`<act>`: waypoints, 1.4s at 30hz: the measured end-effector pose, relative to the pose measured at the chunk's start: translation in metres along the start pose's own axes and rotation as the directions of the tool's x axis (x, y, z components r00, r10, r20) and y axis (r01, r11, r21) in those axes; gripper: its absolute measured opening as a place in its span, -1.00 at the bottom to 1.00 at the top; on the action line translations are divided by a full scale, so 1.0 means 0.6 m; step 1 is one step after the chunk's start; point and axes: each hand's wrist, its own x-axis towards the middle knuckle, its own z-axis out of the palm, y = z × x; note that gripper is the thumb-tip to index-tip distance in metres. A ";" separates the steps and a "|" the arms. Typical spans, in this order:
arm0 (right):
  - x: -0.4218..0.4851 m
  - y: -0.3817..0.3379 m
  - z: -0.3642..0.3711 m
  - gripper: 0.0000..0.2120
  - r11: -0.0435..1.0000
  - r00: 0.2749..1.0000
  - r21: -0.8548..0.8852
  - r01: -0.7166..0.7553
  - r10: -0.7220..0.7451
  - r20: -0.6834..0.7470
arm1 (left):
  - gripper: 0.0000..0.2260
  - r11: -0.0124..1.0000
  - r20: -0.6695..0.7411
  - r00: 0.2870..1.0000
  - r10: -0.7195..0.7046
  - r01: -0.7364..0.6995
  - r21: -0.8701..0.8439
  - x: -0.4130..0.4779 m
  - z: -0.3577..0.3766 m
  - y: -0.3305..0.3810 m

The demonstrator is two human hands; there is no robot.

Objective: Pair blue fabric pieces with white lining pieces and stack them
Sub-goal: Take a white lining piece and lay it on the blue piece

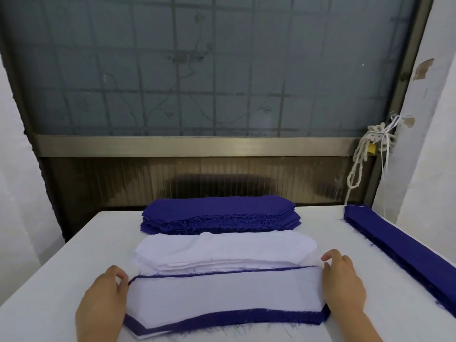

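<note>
At the counter's (49, 280) six o'clock edge, a smooth white lining piece (222, 294) topped a frayed blue paired stack (246, 317). The left grip (103, 299) and right grip (343, 285) pinched its tapered ends. Toward twelve o'clock lay limp white linings (222, 248), then fuzzy-edged blue pieces (219, 213), with long blue strips (407, 248) at three.

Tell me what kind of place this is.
Probably a small garment sewing workshop: a stack of cut blue fabric pieces, a pile of white lining pieces, and long blue fabric strips on a white worktable.

Bare left hand (106, 299), bare right hand (343, 285), bare forearms.
</note>
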 end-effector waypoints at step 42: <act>0.085 -0.347 0.147 -0.75 0.624 0.593 0.265 0.735 -0.782 0.194 | -0.74 0.838 0.042 0.839 0.543 -0.539 -0.087 0.185 0.153 0.249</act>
